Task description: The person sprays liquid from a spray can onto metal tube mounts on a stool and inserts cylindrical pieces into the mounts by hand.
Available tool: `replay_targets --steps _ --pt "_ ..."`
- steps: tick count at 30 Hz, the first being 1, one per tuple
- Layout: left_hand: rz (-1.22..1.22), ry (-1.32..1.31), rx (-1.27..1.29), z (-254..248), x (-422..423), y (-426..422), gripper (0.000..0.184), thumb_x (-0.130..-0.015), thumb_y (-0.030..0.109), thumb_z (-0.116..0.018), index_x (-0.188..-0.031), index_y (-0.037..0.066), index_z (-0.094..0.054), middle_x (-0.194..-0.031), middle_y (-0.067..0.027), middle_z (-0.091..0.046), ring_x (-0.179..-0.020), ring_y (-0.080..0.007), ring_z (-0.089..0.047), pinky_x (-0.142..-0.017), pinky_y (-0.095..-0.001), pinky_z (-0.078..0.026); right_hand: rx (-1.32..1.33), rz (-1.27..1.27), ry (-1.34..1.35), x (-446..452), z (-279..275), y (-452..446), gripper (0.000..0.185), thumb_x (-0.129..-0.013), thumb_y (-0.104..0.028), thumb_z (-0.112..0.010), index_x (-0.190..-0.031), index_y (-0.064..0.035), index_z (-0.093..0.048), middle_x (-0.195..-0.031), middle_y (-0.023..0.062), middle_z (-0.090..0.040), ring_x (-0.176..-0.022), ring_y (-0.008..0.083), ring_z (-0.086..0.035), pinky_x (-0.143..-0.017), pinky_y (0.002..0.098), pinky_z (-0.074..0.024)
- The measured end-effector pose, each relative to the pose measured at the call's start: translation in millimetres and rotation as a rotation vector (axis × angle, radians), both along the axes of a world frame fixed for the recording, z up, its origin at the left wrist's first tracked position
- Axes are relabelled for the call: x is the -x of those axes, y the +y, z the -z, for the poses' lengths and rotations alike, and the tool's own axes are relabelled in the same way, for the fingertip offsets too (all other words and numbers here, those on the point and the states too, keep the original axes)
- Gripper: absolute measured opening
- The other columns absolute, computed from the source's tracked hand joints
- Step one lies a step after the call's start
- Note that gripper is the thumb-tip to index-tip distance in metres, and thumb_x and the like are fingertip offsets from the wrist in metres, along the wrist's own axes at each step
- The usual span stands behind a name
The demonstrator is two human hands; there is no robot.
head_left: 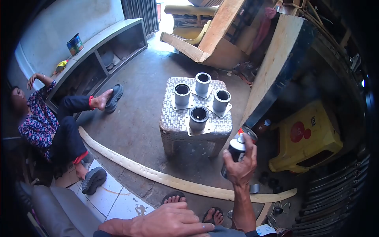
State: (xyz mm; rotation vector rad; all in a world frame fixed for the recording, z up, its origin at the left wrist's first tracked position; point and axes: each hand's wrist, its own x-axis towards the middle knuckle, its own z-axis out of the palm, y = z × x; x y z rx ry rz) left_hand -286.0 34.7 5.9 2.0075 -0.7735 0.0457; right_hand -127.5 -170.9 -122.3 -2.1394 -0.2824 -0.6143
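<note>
My right hand (241,166) grips a spray paint can (237,147) with a white top, the index finger on its nozzle. The can is upright, slightly tilted, just right of and in front of a silver woven-pattern plastic stool (169,122). Several short metal tubes with square flanged bases stand on the stool. The nearest flanged tube (198,120) looks darker than the back flanged tube (203,83), the left flanged tube (182,96) and the right flanged tube (221,102). My left hand (169,221) rests low over my lap, holding nothing, its fingers loosely extended.
A person (39,122) sits at the left, legs stretched toward the stool. A long cream strip (158,173) curves across the floor. A yellow plastic stool (308,136) lies tipped at the right, near stacked dark tubes (335,197). Wooden furniture frames (221,35) stand behind.
</note>
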Motion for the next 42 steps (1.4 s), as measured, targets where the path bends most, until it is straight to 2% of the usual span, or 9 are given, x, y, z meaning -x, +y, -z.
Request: replay_targets --steps 5,7,10,17,24,27,35,39,42 --pt "0.101 0.009 0.026 4.3 -3.7 5.5 0.021 -0.094 0.025 -0.075 -0.104 0.007 -0.076 -0.073 -0.0064 -0.062 -0.069 -0.0236 -0.060 -0.065 -0.0374 -0.044 0.060 0.107 -0.068 -9.1 -16.0 -10.4 0.072 -0.077 -0.016 -0.081 -0.143 -0.0131 -0.055 -0.111 0.0177 -0.061 -0.092 0.0328 -0.070 -0.081 0.0436 -0.0593" --pt "0.106 -0.002 0.043 4.1 -5.1 5.4 0.021 -0.094 0.025 -0.075 -0.104 0.007 -0.076 -0.074 -0.0063 -0.062 -0.069 -0.0235 -0.060 -0.065 -0.0373 -0.044 0.088 -0.014 0.010 1.6 -9.0 1.5 0.071 -0.078 -0.019 -0.082 -0.143 -0.0156 -0.055 -0.111 0.0176 -0.061 -0.092 0.0329 -0.071 -0.081 0.0436 -0.0595" --pt "0.116 -0.017 0.087 7.6 -5.5 -1.1 0.020 -0.094 0.025 -0.074 -0.103 0.007 -0.076 -0.074 -0.0064 -0.063 -0.070 -0.0235 -0.060 -0.065 -0.0372 -0.045 0.229 -0.182 0.047 30.2 2.3 40.3 0.072 -0.078 -0.030 -0.083 -0.144 -0.0256 -0.057 -0.114 0.0200 -0.061 -0.081 0.0375 -0.074 -0.067 0.0457 -0.0636" --pt "0.142 -0.041 0.108 10.0 -4.2 -7.1 0.021 -0.095 0.025 -0.074 -0.104 0.006 -0.077 -0.075 -0.0071 -0.065 -0.070 -0.0240 -0.061 -0.065 -0.0373 -0.046 0.204 -0.324 0.047 42.4 -3.0 62.5 0.073 -0.079 -0.030 -0.083 -0.145 -0.0267 -0.055 -0.115 0.0219 -0.060 -0.082 0.0395 -0.074 -0.067 0.0476 -0.0629" --pt "0.172 -0.024 0.078 6.5 -5.8 -3.9 0.022 -0.096 0.027 -0.073 -0.103 0.006 -0.077 -0.075 -0.0073 -0.066 -0.071 -0.0245 -0.062 -0.065 -0.0378 -0.046 0.147 0.052 0.025 11.4 -9.8 18.4 0.070 -0.079 -0.024 -0.081 -0.144 -0.0205 -0.055 -0.116 0.0180 -0.060 -0.089 0.0371 -0.073 -0.076 0.0457 -0.0623" --pt "0.182 -0.022 0.083 7.1 -7.9 -6.7 0.022 -0.096 0.026 -0.073 -0.103 0.006 -0.077 -0.075 -0.0074 -0.066 -0.071 -0.0249 -0.062 -0.065 -0.0383 -0.046 0.172 0.050 0.001 7.7 -12.2 15.7 0.070 -0.079 -0.024 -0.081 -0.144 -0.0221 -0.055 -0.117 0.0188 -0.060 -0.087 0.0378 -0.074 -0.074 0.0463 -0.0623" --pt "0.208 -0.001 0.056 7.8 -10.1 -10.5 0.022 -0.096 0.026 -0.072 -0.104 0.006 -0.077 -0.077 -0.0075 -0.066 -0.072 -0.0255 -0.061 -0.067 -0.0381 -0.047 0.196 -0.343 0.070 48.1 -9.5 58.9 0.071 -0.078 -0.027 -0.084 -0.144 -0.0229 -0.056 -0.114 0.0205 -0.062 -0.086 0.0373 -0.073 -0.073 0.0461 -0.0628" --pt "0.172 -0.007 0.092 8.7 -8.4 -5.3 0.021 -0.096 0.025 -0.073 -0.104 0.006 -0.077 -0.077 -0.0075 -0.065 -0.072 -0.0253 -0.061 -0.067 -0.0381 -0.046 0.146 -0.136 0.039 26.4 -2.6 39.8 0.070 -0.079 -0.025 -0.082 -0.144 -0.0231 -0.056 -0.115 0.0202 -0.060 -0.084 0.0359 -0.073 -0.070 0.0453 -0.0633" --pt "0.181 -0.001 0.047 7.2 -7.8 0.1 0.020 -0.095 0.025 -0.073 -0.104 0.006 -0.076 -0.076 -0.0072 -0.064 -0.071 -0.0251 -0.060 -0.066 -0.0384 -0.046 0.030 0.037 -0.086 9.6 -1.7 19.8 0.070 -0.079 -0.018 -0.081 -0.143 -0.0160 -0.054 -0.114 0.0186 -0.059 -0.088 0.0333 -0.073 -0.074 0.0440 -0.0626"
